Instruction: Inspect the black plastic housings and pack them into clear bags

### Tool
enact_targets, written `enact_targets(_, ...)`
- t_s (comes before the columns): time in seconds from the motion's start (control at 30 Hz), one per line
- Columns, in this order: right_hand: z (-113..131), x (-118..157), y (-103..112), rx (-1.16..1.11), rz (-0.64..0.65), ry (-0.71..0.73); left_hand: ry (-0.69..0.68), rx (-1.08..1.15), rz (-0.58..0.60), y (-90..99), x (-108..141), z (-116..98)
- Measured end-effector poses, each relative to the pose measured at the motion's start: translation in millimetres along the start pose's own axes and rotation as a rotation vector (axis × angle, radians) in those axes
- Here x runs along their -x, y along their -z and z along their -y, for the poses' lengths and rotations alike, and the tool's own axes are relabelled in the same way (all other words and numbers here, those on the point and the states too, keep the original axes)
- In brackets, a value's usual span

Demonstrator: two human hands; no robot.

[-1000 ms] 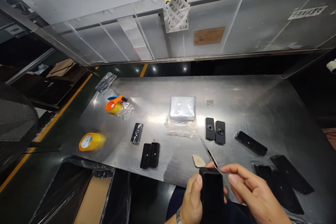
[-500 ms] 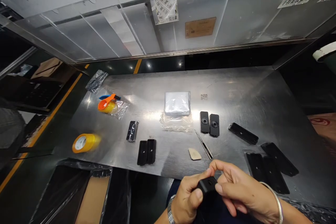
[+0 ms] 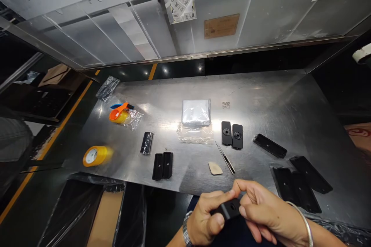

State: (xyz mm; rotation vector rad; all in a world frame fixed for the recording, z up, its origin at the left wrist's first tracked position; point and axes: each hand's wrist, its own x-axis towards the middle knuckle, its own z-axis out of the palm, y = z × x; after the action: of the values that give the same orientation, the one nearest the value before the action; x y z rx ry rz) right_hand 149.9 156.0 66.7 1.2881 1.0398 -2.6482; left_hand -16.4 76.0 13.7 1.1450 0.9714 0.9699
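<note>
Both left hand (image 3: 206,227) and right hand (image 3: 268,213) gripped a black block (image 3: 228,209) at six o'clock. Fingers (image 3: 243,187) curled closely, hiding its underside.

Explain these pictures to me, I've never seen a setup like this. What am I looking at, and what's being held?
There's no machine here. All the pictures come from one camera worn on a person's head, looking forward and down at their bare hands. The left hand and right hand together hold a small black rectangular part with a hole in it. On the steel table in front lie more black parts, tweezers, a beige scrap, a roll of yellow tape and a clear plastic pack. A clear panel stands behind the table.
</note>
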Motion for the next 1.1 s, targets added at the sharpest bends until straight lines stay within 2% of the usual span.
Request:
enact_targets(0.1,0.1,-1.7,0.7,-0.001,-0.027,0.000,0.003,0.008,-0.001,-1.0,-1.6,-2.0)
enact_targets(0.17,1.1,-3.8,0.1,-0.044,-0.033,0.000,0.054,0.090,-0.026,-2.8,-3.1,-4.0)
enact_targets(0.3,2.8,-8.8,-3.6,-0.186,-0.009,0.052,0.186,0.320,-0.248,-9.0,-4.0,-3.0)
enact_targets(0.37,2.1,-10.0,-4.6,-0.193,-0.047,0.118,0.232,0.464,-0.307,-13.8,-4.0,1.1)
enact_targets(0.47,-0.5,-9.8,-2.0,-0.076,-0.185,0.227,0.337,0.773,-0.233,-21.7,-5.7,7.0)
enact_targets(0.57,-2.5,-8.6,3.0,0.113,-0.264,0.324,0.379,0.945,-0.178,-27.1,-8.2,7.9)
enact_targets(0.77,-5.0,-9.9,5.3,0.255,-0.130,0.415,0.406,0.939,-0.217,-29.6,-7.1,2.7)
enact_targets(0.93,-11.8,-10.5,9.0,0.290,-0.148,0.461,0.409,0.869,-0.285,-29.4,-6.2,-0.1)
enact_targets(1.0,-18.0,-10.4,10.1,0.245,-0.226,0.451,0.424,0.855,-0.355,-27.8,-7.3,-2.3)
enact_targets(1.1,-28.7,-13.8,7.0,0.254,-0.433,0.450,0.402,0.810,-0.491,-25.3,-8.3,-5.7)
